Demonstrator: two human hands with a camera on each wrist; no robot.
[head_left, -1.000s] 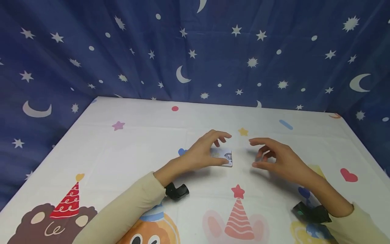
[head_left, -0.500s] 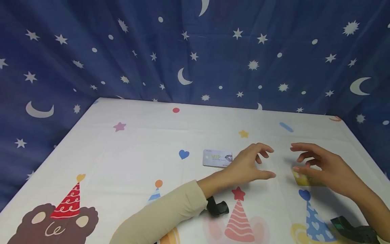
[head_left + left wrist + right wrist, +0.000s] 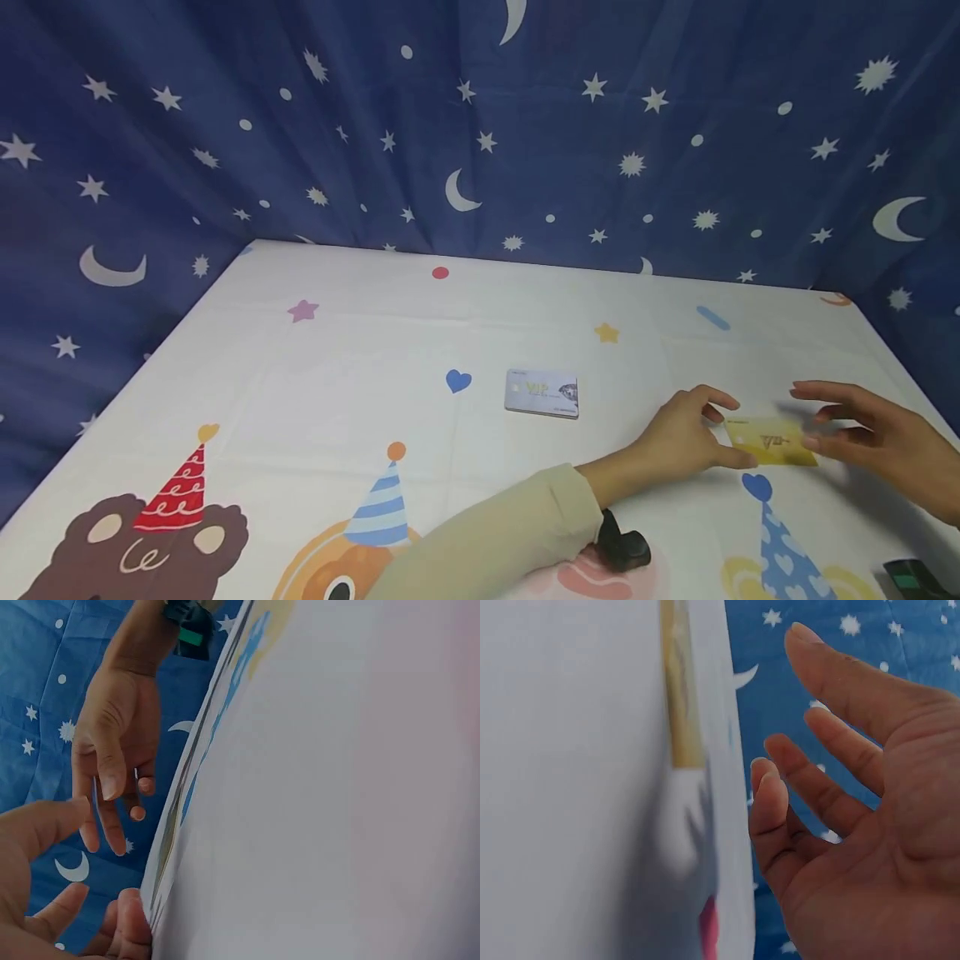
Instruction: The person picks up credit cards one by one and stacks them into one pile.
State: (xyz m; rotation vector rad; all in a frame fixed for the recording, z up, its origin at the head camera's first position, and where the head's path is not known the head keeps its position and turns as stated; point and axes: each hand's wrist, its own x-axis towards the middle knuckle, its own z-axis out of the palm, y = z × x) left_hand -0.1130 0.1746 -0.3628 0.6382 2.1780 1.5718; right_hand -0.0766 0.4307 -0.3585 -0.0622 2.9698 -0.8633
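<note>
A gold card (image 3: 774,446) lies flat on the right side of the white tablecloth in the head view. My left hand (image 3: 684,435) is at its left end, thumb tip by the near corner and fingers apart. Over the card's right end hovers my right hand (image 3: 881,440), its thumb overlapping the edge in this view and the other fingers loosely bent. The right wrist view shows the right palm (image 3: 855,817) with nothing in it, beside the gold card (image 3: 681,705). A silver-white card marked VIP (image 3: 542,395), seemingly a small stack, rests near the middle.
The tablecloth (image 3: 360,358) bears printed hearts, stars and party-hat animals. A dark blue curtain (image 3: 360,117) with stars and moons hangs behind and beside the table. Black wrist-worn devices (image 3: 624,546) sit under both forearms.
Both hands have moved right, from beside the silver-white card to the two ends of the gold card. The silver-white card is now uncovered, and the gold card shows between the hands.
</note>
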